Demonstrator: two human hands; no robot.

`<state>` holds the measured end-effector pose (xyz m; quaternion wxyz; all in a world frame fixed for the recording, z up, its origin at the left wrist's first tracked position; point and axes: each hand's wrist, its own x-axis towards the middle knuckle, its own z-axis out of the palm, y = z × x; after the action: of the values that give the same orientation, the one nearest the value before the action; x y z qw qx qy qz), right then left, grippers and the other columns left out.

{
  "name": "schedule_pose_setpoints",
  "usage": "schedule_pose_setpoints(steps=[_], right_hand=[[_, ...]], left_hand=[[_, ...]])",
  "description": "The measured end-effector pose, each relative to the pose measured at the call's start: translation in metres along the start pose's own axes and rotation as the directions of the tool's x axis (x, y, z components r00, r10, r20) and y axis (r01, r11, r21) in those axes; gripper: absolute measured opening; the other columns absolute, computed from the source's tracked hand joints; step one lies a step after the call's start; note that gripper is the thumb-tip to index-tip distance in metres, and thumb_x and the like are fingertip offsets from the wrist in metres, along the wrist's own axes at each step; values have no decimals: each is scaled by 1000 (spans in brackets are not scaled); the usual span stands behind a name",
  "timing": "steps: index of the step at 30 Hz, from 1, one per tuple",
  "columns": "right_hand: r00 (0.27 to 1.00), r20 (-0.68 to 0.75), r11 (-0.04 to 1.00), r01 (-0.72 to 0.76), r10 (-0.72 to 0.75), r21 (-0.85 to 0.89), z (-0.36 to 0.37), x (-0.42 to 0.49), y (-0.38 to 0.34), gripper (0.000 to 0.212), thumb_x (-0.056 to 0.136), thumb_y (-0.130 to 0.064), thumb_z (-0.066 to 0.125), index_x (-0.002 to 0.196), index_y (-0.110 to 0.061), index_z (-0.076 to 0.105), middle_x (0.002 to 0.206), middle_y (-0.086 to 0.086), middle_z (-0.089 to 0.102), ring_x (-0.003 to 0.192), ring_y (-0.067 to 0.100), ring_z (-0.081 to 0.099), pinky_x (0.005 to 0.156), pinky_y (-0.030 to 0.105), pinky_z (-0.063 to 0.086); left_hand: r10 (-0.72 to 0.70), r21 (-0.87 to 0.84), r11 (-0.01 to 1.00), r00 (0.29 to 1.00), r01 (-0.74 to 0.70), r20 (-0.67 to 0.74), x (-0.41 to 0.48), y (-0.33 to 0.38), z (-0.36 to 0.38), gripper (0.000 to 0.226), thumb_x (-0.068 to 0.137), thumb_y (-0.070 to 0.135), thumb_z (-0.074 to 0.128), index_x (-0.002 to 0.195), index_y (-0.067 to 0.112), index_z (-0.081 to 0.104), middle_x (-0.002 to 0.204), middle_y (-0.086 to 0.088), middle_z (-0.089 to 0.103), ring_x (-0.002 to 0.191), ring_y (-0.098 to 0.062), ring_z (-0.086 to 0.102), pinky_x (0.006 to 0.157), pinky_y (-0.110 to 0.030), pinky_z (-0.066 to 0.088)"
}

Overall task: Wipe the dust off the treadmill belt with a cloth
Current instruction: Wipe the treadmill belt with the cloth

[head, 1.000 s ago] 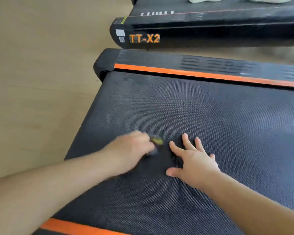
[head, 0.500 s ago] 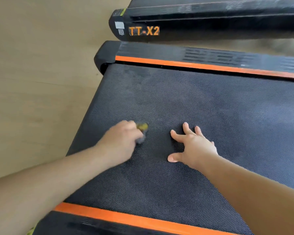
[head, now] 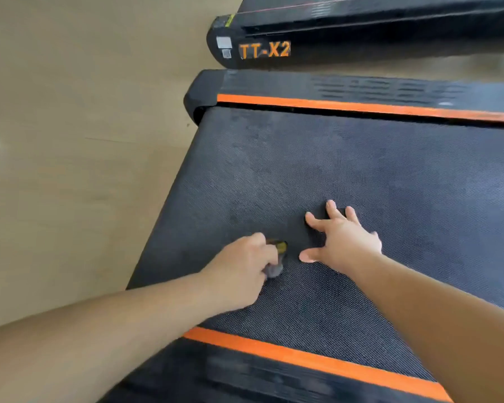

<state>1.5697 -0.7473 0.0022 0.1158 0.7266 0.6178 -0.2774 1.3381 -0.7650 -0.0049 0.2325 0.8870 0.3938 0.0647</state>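
Note:
The black textured treadmill belt fills the middle of the view, between two orange stripes. My left hand is curled round a small bunch of grey cloth with a yellow bit at its far end, and holds it down on the belt's left part. My right hand lies flat just to the right, fingers spread. Its fingers rest on a smooth darker patch that runs between the two hands. Whether that patch is part of the cloth, I cannot tell.
An orange-striped side rail runs along the belt's far side and another along the near side. A second black treadmill marked TT-X2 stands beyond. Pale wooden floor lies to the left of the belt's end.
My left hand slid left with the cloth, then back right close to my right thumb. My right hand stayed flat on the belt. The view shifted a little.

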Motion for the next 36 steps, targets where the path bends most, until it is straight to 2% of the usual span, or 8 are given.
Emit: schedule_pose_setpoints(steps=[4,7,10,18,24,29,31,36], right_hand=[[992,-126,994,6,-19,-105,8,-17,-15,88,90,-61,68,159,-48,14,172,1,-7,158,32,-9,118,71,19],[973,-179,988,132,-145,-83,25,-44,-18,78,98,-52,61,159,-47,13,172,-2,-1,158,29,-3,121,65,22],[985,-59,987,162,-161,16,41,-74,-13,82,94,-55,66,159,-51,16,172,-8,-3,159,25,-7,124,63,13],[987,105,992,124,-120,-33,50,-85,-9,87,86,-54,76,156,-54,25,171,-13,-9,159,27,-12,118,72,18],[990,109,996,93,-91,-9,51,-80,-15,88,82,-43,82,154,-52,33,172,-10,-3,159,30,-10,119,71,21],[993,77,996,83,-84,23,58,-78,-8,90,81,-46,83,154,-56,31,172,-13,-5,159,26,-9,121,67,21],[993,78,996,91,-92,21,58,-78,-8,89,83,-47,81,154,-56,29,172,-13,-7,159,25,-10,121,67,20],[991,83,995,101,-103,27,60,-80,-5,87,85,-49,79,155,-56,28,172,-13,-9,159,26,-13,122,68,16]], left_hand=[[149,51,986,973,-160,177,-25,1,-2,19,79,17,54,96,23,58,99,0,45,88,-24,51,68,-39,46],[-186,175,966,981,193,-57,-25,-32,-13,11,85,13,57,92,20,54,97,-4,43,86,-31,52,67,-45,48],[-457,26,875,843,483,-285,-31,-2,7,7,89,14,58,95,15,58,97,-8,49,87,-38,56,71,-47,48],[-264,-11,964,956,265,-125,-46,27,20,18,83,16,52,99,25,51,101,-3,45,92,-33,53,72,-48,50],[-673,-7,694,645,720,-361,-74,-18,1,20,89,14,59,109,14,56,107,-14,52,96,-40,57,78,-48,50],[-344,-134,933,936,334,-67,-48,59,31,19,88,18,59,106,24,60,105,-4,53,95,-32,58,80,-42,49],[-270,-66,961,962,267,-32,-56,45,23,22,88,14,56,107,24,55,106,-3,47,95,-31,53,78,-46,49],[-662,173,696,716,697,-222,-98,-47,-22,34,80,7,62,112,13,51,110,-15,52,97,-39,56,79,-46,49]])
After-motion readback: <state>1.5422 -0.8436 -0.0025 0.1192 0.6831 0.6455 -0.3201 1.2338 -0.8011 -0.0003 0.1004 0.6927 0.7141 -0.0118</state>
